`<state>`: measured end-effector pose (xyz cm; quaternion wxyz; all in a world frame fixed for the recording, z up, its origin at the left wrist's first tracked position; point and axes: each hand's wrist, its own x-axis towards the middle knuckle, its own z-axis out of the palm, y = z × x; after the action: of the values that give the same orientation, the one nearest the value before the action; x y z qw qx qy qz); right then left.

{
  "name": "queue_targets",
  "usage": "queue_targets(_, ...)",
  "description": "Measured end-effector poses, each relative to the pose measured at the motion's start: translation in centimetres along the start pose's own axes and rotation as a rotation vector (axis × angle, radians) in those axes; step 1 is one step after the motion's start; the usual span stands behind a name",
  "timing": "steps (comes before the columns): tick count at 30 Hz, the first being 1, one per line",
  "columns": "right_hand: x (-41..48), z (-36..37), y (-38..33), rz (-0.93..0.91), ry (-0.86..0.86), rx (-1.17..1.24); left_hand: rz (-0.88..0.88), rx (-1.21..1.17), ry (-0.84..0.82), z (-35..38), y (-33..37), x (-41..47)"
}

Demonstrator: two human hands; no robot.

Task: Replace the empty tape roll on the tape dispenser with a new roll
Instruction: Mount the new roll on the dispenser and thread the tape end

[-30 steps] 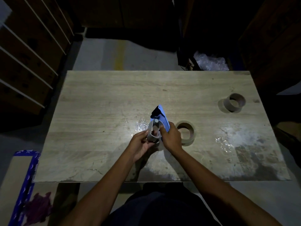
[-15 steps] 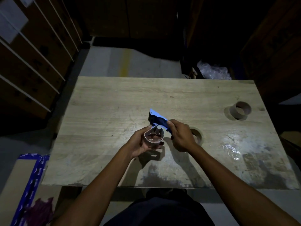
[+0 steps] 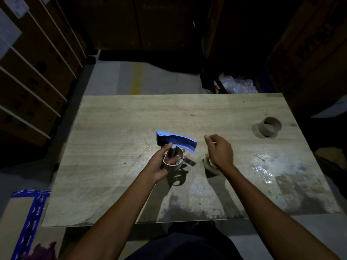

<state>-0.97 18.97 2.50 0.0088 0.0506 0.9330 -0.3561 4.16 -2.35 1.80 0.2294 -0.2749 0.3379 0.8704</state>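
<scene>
My left grip (image 3: 165,162) is wrapped around the tape dispenser (image 3: 174,147), thumb over the top and fingers curled under the round metal cradle, holding it clear above the bench (image 3: 116,166). Looks like thin sheet metal with a blue plastic handle sticking out to the right; I'd guess it's light and stiff, with the cutter end being the part to keep fingers off. The cradle or the handle is the sensible place to hold it.

Right grip (image 3: 219,152) hovers over the new tape roll (image 3: 209,164), fingers loosely curled with thumb and forefinger nearly meeting. I can't tell if they're pinching anything, maybe a loose tape end, too dim to say. The roll lies flat on the bench just right of the dispenser, mostly hidden under that hand. It should be firm around the outside, sticky only at the free end, so I'd grab it by the rim.

An empty cardboard core (image 3: 270,126) stands on the far right of the bench, well apart. The top is worn pale wood grain with shiny smears.
</scene>
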Motion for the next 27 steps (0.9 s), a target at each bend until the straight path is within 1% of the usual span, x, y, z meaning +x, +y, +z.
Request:
queue_targets(1,0.2,-0.2,1.2,0.072,-0.036,-0.13,0.008,-0.044,0.023,-0.1,0.0,0.1)
queue_targets(3,-0.1,-0.4,3.4,0.211,-0.199,-0.338,0.019,-0.096,0.055,-0.3,-0.1,0.4)
queue_targets(5,-0.8,-0.1,5.1,0.271,-0.313,-0.388,0.016,-0.096,0.068,-0.2,-0.2,0.7)
queue_targets(7,-1.6,0.8,6.4,0.272,-0.351,-0.392,0.01,-0.115,0.067,0.0,-0.4,0.8)
queue_targets(10,-2.6,1.7,6.8,0.254,-0.309,-0.292,0.002,-0.107,0.109,-0.2,-0.8,1.6)
queue_targets(12,-2.8,1.7,6.5,0.275,-0.262,-0.218,0.007,-0.089,0.147,-0.4,-1.0,1.9)
queue_targets(15,-3.1,1.4,5.0,0.282,-0.184,-0.104,0.026,-0.102,0.168,-0.6,-1.1,2.3)
queue_targets(20,-4.4,0.6,0.7,0.111,-0.108,0.061,0.038,-0.128,0.156,-0.1,-1.2,3.0)
queue_targets(23,-4.8,-0.3,-1.4,0.062,-0.1,0.094,0.034,-0.169,0.161,0.0,-0.9,3.2)
queue_targets(27,-5.1,-0.8,-3.3,-0.023,-0.117,0.071,0.094,-0.152,0.157,0.2,-0.8,2.9)
